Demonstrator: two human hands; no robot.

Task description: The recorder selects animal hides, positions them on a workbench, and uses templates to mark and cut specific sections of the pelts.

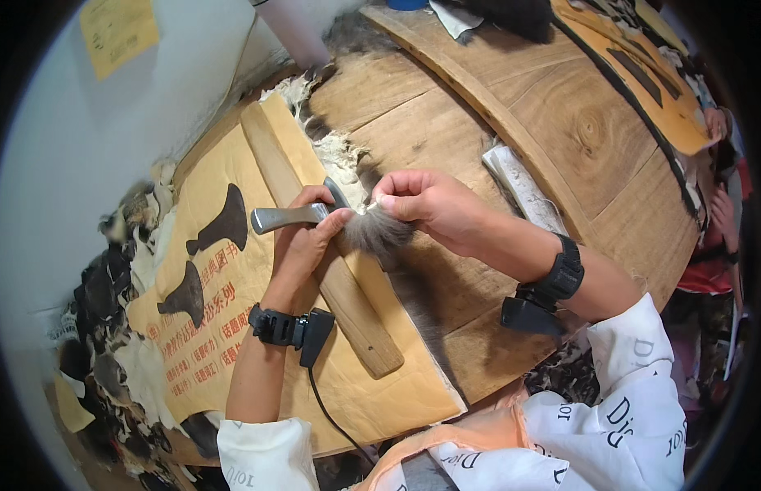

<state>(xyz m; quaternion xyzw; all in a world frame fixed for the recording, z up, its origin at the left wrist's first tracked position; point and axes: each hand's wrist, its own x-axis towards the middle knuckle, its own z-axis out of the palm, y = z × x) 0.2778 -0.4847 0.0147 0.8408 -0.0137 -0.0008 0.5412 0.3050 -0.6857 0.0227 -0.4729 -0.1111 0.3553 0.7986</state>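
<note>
My left hand (302, 245) is closed round a metal-handled knife (284, 218), its wide grey blade partly hidden behind the fingers. The thumb of that hand also presses on the edge of a small grey fur piece (379, 232). Opposite it, my right hand (425, 204) pinches the pale skin edge of the same piece between thumb and fingers. The fur hangs down over the edge of a yellow paper sheet (413, 385). Under my left hand, a long wooden strip (360, 315) lies across the paper.
Two dark axe-head-shaped templates (221, 222) lie on the paper at left. Pale hide scraps (341, 159) lie beyond my hands. A curved wooden strip (495, 123) and a white roll (523, 188) rest on the wooden table (589, 131). Another person's hand (722, 217) shows at far right.
</note>
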